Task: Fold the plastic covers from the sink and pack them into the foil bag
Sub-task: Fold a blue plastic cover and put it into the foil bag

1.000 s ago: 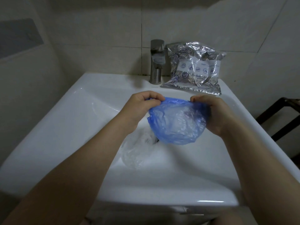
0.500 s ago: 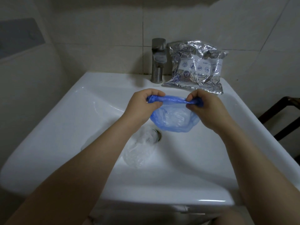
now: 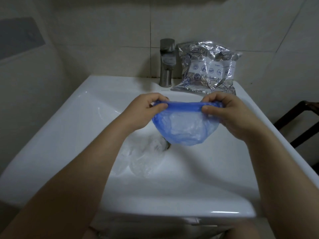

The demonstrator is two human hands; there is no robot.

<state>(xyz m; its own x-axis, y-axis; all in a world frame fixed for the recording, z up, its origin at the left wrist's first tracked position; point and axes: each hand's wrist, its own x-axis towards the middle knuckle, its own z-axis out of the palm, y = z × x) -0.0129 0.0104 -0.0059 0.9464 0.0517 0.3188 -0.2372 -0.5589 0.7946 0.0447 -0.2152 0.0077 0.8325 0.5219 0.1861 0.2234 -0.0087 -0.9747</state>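
While stretched, the blue cover (image 3: pixel 185 126) hangs between left hand (image 3: pixel 146 111) and right hand (image 3: pixel 229 114).

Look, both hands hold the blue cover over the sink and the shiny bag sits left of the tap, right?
Almost. In the head view the foil bag sits right of the tap, not left. Both the left hand and right hand do hold the blue cover over the sink.

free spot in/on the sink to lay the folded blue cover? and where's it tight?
Free: the basin's left slope, between the sink rim and the clear cover; also the basin floor right of the drain, below the blue cover. Crowded: the back ledge, where the faucet and foil bag sit close together, and the drain area under the clear cover.
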